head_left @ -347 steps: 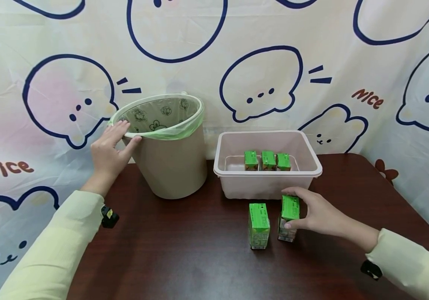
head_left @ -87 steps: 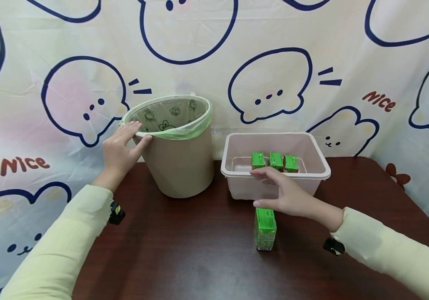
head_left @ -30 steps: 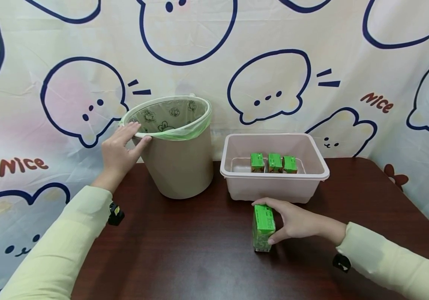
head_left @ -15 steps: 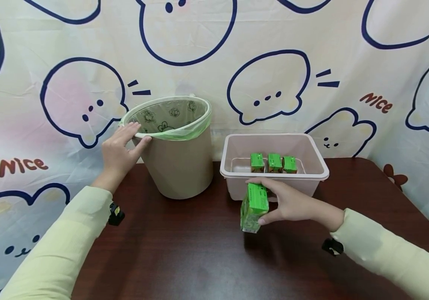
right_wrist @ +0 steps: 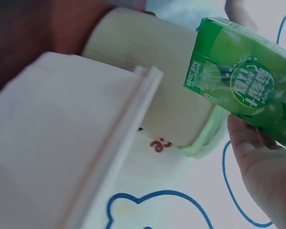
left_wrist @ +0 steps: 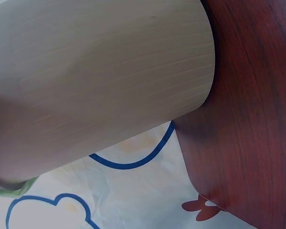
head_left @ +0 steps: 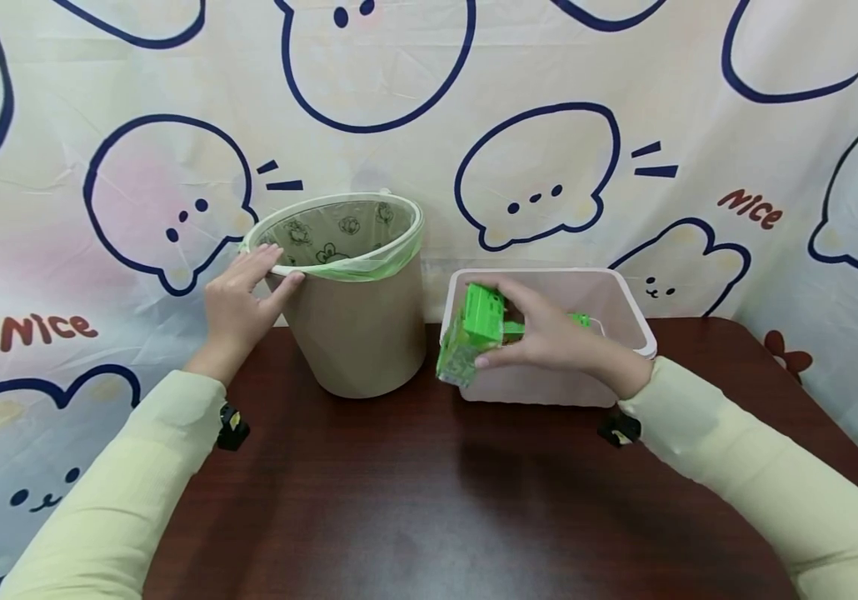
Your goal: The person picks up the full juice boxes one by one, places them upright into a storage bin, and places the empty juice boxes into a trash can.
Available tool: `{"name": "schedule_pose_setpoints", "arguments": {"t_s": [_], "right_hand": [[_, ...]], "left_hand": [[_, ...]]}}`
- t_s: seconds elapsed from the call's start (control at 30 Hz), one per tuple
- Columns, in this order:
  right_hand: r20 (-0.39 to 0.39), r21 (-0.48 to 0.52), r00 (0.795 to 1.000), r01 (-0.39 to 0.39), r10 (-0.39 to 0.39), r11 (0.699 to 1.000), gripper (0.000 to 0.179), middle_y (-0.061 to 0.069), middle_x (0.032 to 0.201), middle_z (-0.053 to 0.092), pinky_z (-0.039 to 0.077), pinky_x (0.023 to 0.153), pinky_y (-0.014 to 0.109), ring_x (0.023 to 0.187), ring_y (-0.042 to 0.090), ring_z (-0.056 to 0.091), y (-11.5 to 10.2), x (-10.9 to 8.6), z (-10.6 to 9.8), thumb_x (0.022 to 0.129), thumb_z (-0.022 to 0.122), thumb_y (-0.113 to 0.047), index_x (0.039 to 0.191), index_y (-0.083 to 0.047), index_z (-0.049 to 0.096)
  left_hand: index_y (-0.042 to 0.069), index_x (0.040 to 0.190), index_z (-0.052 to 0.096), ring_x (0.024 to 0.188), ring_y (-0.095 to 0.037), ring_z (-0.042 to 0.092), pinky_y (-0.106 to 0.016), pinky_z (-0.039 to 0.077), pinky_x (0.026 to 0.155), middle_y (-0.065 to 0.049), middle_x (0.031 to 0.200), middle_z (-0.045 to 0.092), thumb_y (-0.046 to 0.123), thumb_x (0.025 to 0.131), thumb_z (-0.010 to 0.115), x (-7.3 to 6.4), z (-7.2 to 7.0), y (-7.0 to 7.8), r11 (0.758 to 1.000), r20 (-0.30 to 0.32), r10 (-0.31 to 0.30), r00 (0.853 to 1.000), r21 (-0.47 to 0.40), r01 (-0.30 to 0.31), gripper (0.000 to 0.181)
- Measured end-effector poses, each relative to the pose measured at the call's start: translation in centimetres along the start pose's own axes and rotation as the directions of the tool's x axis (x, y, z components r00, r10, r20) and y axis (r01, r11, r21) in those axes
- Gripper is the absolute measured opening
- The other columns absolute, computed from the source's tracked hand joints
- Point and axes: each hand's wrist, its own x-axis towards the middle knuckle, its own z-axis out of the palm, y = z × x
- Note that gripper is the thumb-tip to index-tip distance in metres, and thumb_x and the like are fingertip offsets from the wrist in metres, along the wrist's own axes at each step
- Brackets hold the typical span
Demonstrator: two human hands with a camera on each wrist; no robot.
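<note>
In the head view my right hand grips a green juice box, thumb at its near side. The juice box hangs tilted in the air, over the front left of a pale pink bin. In the right wrist view the juice box shows its green printed side, with fingers along its lower edge. My left hand rests against the rim of a beige trash can, fingers straight and thumb spread; a green bag lines the can. The left wrist view shows only the can's wall up close.
Several green-topped juice boxes stand inside the pink bin, partly hidden by my right hand. The trash can is left of the bin, both on a dark brown table. A printed cloth hangs behind.
My right hand took the last juice box off the table, lifted it and moved it up and left, towards the bin's left edge. An earlier box left the table before that. My left hand stayed put.
</note>
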Motion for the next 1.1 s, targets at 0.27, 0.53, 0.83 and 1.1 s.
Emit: {"name": "schedule_pose_setpoints", "arguments": {"t_s": [0.27,0.53,0.83,1.1], "right_hand": [[-0.071,0.021,0.996,0.059,-0.057,0.998,0.086,0.013,0.118,0.051,0.051,0.091,0.038,0.103,0.025,0.057,-1.8,4.5,-1.1,0.073,0.084,-0.002,0.145,-0.004,0.037],[-0.156,0.023,0.980,0.131,-0.126,0.991,0.085,0.013,0.119,0.051,0.049,0.093,0.037,0.100,0.023,0.057,-3.7,8.3,-2.1,0.074,0.083,-0.001,0.145,-0.002,0.037],[-0.278,0.087,0.955,0.132,-0.103,0.987,0.086,0.016,0.124,0.048,0.047,0.095,0.030,0.107,0.025,0.056,-5.7,12.3,-1.5,0.075,0.081,0.002,0.146,-0.001,0.032],[-0.288,0.051,0.957,0.049,-0.032,0.997,0.086,0.016,0.131,0.047,0.044,0.098,0.028,0.113,0.026,0.053,-6.1,14.6,-0.3,0.077,0.080,-0.002,0.148,-0.003,0.031]], "left_hand": [[0.004,0.120,0.069,0.112,-0.031,0.062,-0.041,0.039,0.106,-0.015,0.117,0.067,0.050,0.090,0.063,0.0,0.0,0.0,1.000,0.011,-0.006,1.000,-0.001,0.006,0.055],[0.004,0.120,0.069,0.112,-0.031,0.062,-0.037,0.037,0.107,-0.015,0.117,0.067,0.060,0.091,0.055,0.1,0.1,0.0,1.000,0.014,-0.007,1.000,-0.006,0.007,0.064],[0.004,0.119,0.070,0.111,-0.032,0.063,-0.045,0.041,0.104,-0.016,0.116,0.067,0.062,0.091,0.054,0.1,0.0,-0.1,1.000,0.005,-0.009,1.000,-0.009,0.009,0.067],[0.005,0.120,0.070,0.111,-0.031,0.063,-0.041,0.039,0.106,-0.015,0.116,0.067,0.052,0.090,0.062,0.0,0.0,-0.2,1.000,0.009,-0.008,1.000,-0.010,0.008,0.057]]}}
